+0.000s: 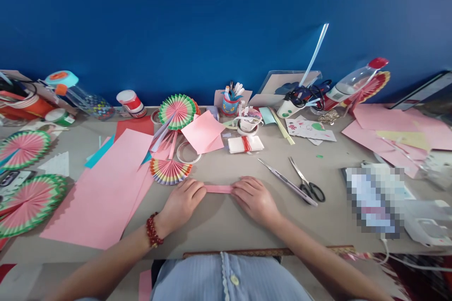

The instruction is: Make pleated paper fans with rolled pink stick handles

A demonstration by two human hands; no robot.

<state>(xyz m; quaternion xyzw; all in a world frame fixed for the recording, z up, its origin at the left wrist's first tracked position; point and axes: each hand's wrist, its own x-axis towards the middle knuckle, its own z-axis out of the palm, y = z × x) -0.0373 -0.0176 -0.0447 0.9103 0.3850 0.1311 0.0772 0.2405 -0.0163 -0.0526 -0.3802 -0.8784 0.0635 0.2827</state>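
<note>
A narrow pink paper strip [219, 189] lies across the table between my two hands. My left hand [182, 203] is closed on its left end, fingers together over the paper. On the right end my right hand [257, 201] is closed in the same way, covering that part of the strip. Just beyond my left hand sits a small pleated paper fan [169, 171] with striped edges. To the right of my right hand lie a slim, pale cutter-like tool [287, 181] and black-handled scissors [306, 183] with their blades nearly together.
Large pink paper sheets [102, 193] cover the left side. Round pleated fans [31, 202] lie farther left. Tape rolls [189, 154], a pen cup [230, 106] and a white card wound with red cord [246, 144] line the back. A blurred-out device [376, 202] lies right.
</note>
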